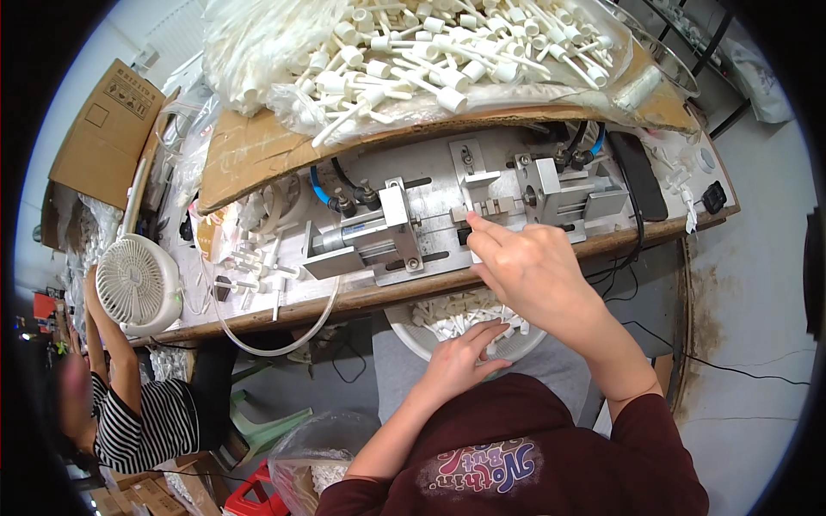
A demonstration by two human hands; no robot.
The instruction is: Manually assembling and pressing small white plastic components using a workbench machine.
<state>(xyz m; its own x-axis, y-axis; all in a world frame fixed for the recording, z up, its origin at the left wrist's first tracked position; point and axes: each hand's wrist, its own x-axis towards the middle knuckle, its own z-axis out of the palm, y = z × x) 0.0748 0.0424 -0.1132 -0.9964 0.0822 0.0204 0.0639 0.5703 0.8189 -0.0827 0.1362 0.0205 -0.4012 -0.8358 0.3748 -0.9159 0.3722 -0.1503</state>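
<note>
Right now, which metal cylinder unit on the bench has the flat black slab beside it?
The right-hand unit: the slab lies just to its right. The left-hand unit has white plastic parts to its left.

Fan (136, 282) left of the fixture (440, 202)

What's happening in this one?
A person in a dark red T-shirt works at a bench-mounted metal fixture. Their right grip has its fingertips at the fixture's middle; whether it holds anything is unclear. Their left grip is at a white basket of small white plastic parts. Cup-ended white plastic sticks lie heaped beyond the fixture. At left, a co-worker in a striped top sits near a white fan.
</note>
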